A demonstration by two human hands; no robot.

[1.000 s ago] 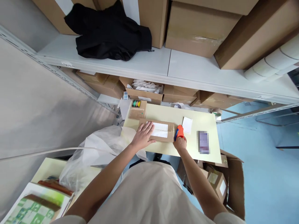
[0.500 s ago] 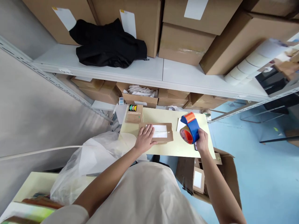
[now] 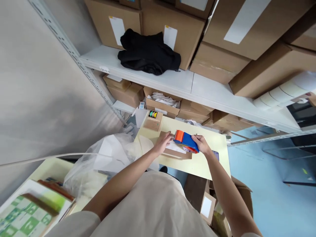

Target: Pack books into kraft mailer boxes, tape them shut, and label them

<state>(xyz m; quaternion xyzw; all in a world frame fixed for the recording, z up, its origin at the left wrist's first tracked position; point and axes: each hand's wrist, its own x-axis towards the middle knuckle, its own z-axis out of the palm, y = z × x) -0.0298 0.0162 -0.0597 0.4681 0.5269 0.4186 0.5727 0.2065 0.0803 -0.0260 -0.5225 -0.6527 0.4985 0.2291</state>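
My right hand [image 3: 201, 144] grips a blue and orange tape dispenser [image 3: 189, 141], held tilted over a small cardboard box [image 3: 176, 155] that lies on the pale yellow table. A white label [image 3: 178, 149] is on the top of this box, and the dispenser hides part of it. My left hand [image 3: 163, 144] is over the box's left end, its fingers partly spread and pointing at the dispenser's orange end. Whether those fingertips touch the tape, I cannot tell. Behind and to the left stands another small cardboard box [image 3: 153, 122] with a coloured print.
A phone [image 3: 216, 155] lies at the table's [image 3: 197, 169] right side. Behind is a shelf [image 3: 158, 80] with large cartons, a black garment [image 3: 149, 54] and white rolls [image 3: 276, 95]. Clear plastic wrap [image 3: 96, 164] lies on the left; an open carton [image 3: 243, 194] stands on the floor at right.
The tape dispenser has moved left in my right hand, from beside the box to above it. My left hand has lifted off the label toward the dispenser. The camera view has turned.
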